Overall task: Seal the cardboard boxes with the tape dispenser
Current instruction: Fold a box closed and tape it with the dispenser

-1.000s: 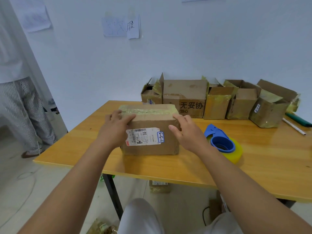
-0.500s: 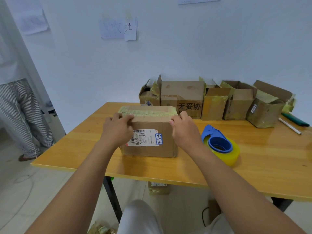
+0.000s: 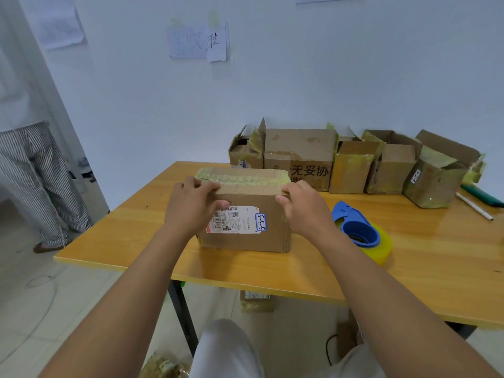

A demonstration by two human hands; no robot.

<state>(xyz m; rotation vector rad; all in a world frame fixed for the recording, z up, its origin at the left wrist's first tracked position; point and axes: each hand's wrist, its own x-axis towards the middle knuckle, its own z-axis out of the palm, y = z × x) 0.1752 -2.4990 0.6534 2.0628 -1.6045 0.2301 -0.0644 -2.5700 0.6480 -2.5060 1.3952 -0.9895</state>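
Meanwhile, the box (image 3: 246, 214) near the worktop's (image 3: 436, 257) near edge was gripped at its top corners by both hands (image 3: 191, 205) (image 3: 302, 208), thumbs newly tucked; the dispenser (image 3: 357, 230) lay untouched at right, so taping was judged pending.

This looks like a small packing room, a plain work place and not a home. A bare wooden table (image 3: 425, 271) stands against a plain white wall (image 3: 327, 77) with a few paper notes (image 3: 199, 42) stuck on it, and a row of used cardboard boxes (image 3: 354, 162) (most with old yellowish tape on them) sits along the back of the table. A box with a shipping label (image 3: 245, 214) and a blue tape dispenser (image 3: 357, 227) are on the table too, and another person in striped trousers (image 3: 38, 186) stands on the pale floor by a doorway at the left.
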